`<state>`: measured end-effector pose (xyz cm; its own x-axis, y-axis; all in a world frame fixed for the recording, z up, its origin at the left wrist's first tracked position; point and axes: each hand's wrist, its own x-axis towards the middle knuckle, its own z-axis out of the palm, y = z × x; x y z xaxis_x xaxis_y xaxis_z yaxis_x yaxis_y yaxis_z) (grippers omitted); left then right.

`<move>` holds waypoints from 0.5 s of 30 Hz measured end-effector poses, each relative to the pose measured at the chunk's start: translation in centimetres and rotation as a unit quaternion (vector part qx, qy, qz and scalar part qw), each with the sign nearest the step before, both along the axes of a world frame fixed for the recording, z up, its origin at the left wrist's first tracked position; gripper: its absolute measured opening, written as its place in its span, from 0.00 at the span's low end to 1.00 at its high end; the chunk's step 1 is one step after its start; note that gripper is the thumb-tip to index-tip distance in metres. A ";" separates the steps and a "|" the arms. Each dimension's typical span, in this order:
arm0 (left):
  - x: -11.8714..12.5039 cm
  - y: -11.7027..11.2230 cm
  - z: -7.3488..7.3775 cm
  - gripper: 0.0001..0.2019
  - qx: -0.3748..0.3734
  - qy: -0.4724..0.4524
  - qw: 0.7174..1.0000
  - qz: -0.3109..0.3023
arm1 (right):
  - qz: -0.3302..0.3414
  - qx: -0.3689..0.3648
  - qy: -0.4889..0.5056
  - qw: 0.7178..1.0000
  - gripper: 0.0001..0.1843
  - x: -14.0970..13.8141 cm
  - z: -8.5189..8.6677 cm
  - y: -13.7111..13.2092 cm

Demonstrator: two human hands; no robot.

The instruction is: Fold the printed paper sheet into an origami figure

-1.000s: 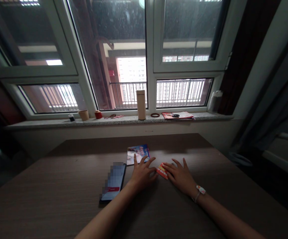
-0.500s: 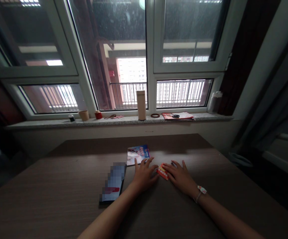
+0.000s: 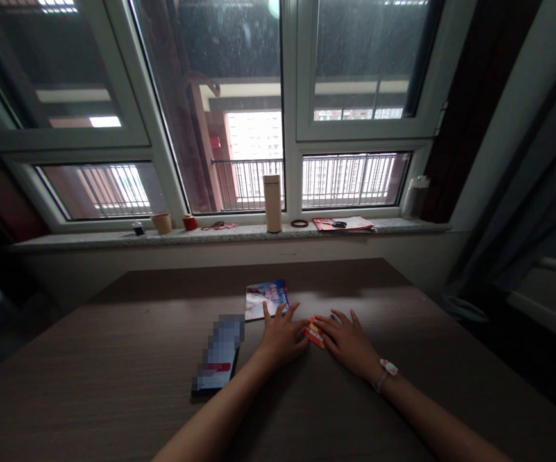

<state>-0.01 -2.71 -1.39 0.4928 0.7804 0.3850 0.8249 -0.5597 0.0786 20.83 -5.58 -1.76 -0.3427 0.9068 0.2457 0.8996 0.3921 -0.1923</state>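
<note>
Brown wood-grain table bears a small red-and-yellow printed paper, well inside its far edge; the right hand touches it, the left hand has edged closer, seemingly steadying; pinch unclear for both.

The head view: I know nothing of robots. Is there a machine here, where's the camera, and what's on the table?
No machine here: these are a person's own left hand and right hand. The camera sits on that person's head, looking forward and down. On the table lie a printed booklet or card, a phone-like device with its screen partly blurred out, and, between the hands, a small red piece. The right hand's fingers rest on the red piece; the left hand's are at its other side, though whether they grip it is hard to tell. Beyond, a beige bottle stands on the windowsill.
</note>
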 end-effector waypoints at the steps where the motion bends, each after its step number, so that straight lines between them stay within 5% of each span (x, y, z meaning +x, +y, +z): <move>1: 0.0 -0.1 0.1 0.17 0.009 -0.002 1.000 -0.003 | -0.003 0.002 -0.003 1.000 0.23 0.0 0.1 -0.1; 15: -0.2 -1.1 1.2 0.08 0.046 -0.019 0.999 -0.011 | -0.010 0.004 -0.009 1.000 0.22 -0.1 0.4 -0.4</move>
